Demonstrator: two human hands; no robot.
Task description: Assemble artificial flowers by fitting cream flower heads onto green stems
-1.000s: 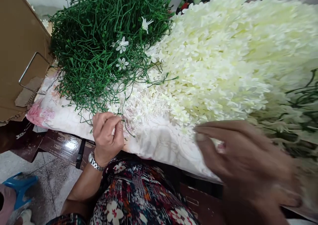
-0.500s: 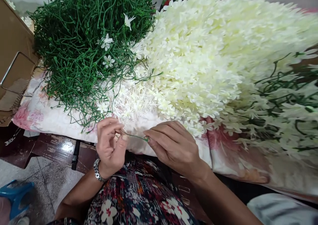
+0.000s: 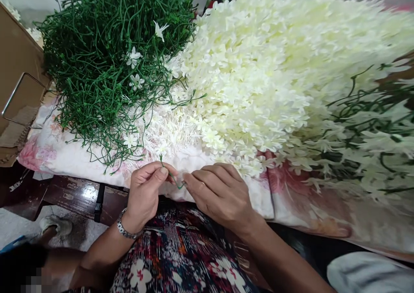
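Observation:
A thin green plastic stem [image 3: 179, 186] runs between my two hands, close above the front edge of the flowered cushion. My left hand [image 3: 145, 191] pinches it between thumb and forefinger, and its upper end pokes up past the thumb. My right hand [image 3: 223, 194] is closed at the stem's lower end, with fingertips pressed together; the tip between them is hidden. Just beyond my hands lie fine white stamen-like pieces [image 3: 171, 131]. A large heap of green stems [image 3: 106, 64] is behind my left hand, and a big pile of cream-white artificial petals [image 3: 252, 77] is behind my right.
White flowers on green stems [image 3: 368, 133] lie at the right. Several loose white flowers, one a small bloom [image 3: 133, 57], rest on the green heap. A cardboard box [image 3: 19, 69] with a metal wire handle stands at left. A person's leg and shoe [image 3: 56, 225] show at lower left.
My left hand has turned, so the stem now slants with one end upward past my thumb. My right hand has shifted slightly left. A person's leg has come into view at lower left.

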